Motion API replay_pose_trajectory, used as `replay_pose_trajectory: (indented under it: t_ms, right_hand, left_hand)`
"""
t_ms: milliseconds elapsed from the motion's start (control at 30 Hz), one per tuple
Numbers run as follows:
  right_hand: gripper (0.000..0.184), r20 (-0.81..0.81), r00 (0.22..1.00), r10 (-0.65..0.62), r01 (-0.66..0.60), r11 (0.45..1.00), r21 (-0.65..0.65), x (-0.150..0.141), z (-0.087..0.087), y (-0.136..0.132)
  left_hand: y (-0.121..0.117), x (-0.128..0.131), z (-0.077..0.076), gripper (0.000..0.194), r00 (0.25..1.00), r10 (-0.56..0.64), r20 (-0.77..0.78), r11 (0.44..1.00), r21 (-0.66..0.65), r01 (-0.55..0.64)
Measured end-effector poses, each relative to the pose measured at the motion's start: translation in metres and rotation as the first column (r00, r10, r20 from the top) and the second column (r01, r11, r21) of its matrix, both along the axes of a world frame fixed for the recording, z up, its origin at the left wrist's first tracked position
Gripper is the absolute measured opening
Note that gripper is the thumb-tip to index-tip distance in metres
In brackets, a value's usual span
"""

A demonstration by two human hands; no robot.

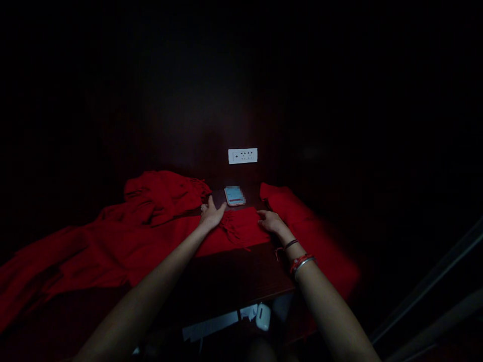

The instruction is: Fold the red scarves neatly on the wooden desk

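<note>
A heap of bunched red cloth (162,193) sat at far L, its fringe spilling R twd the middle of a dark desk (234,271). Just in front, a red scarf (158,246) lay across the desktop, long axis running L to R w/ a slight slant away from the wearer; it was rumpled at L, flatter at its R end, which pointed twd the R hand. The person's L hand (212,216) was over the scarf, thumb and fingers spread wide, beside a tangle of fringe (231,229). Below the desk edge, white paper (213,324) showed. Behind the scarf, ctr, a phone (234,196) lay w/ screen lit, under a white wall socket (243,156). A rounded white object (263,317) was visible beneath the desk edge. The R hand (270,221), bracelets (302,262) at the wrist, was at the scarf's R end, fingers aimed L, held fairly narrow; in the low light, whether it pinched the cloth couldn't be told. At R, a second red cloth (317,234) ran from the back twd near R, partly behind the forearm.
</note>
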State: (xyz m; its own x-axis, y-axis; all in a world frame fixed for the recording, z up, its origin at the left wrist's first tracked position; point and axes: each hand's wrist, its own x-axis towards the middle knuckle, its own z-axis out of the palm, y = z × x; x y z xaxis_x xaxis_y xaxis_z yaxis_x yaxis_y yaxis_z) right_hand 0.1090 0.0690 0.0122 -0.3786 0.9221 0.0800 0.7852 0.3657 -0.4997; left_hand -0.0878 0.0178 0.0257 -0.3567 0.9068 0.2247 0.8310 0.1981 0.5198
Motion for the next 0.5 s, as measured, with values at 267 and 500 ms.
replay_pose_trajectory:
  t_ms: [267,500]
  right_hand:
    - [0.057,-0.096,0.994,0.045,-0.053,0.995,-0.089,0.002,0.007,-0.004]
    - [0.05,0.014,0.996,0.086,-0.084,0.987,-0.135,0.003,0.008,-0.006]
  left_hand:
    - [-0.012,0.011,-0.001,0.061,0.971,-0.22,-0.098,0.975,0.017,0.223]
    - [-0.012,0.012,0.02,0.035,0.926,-0.275,-0.258,0.944,-0.254,0.21]
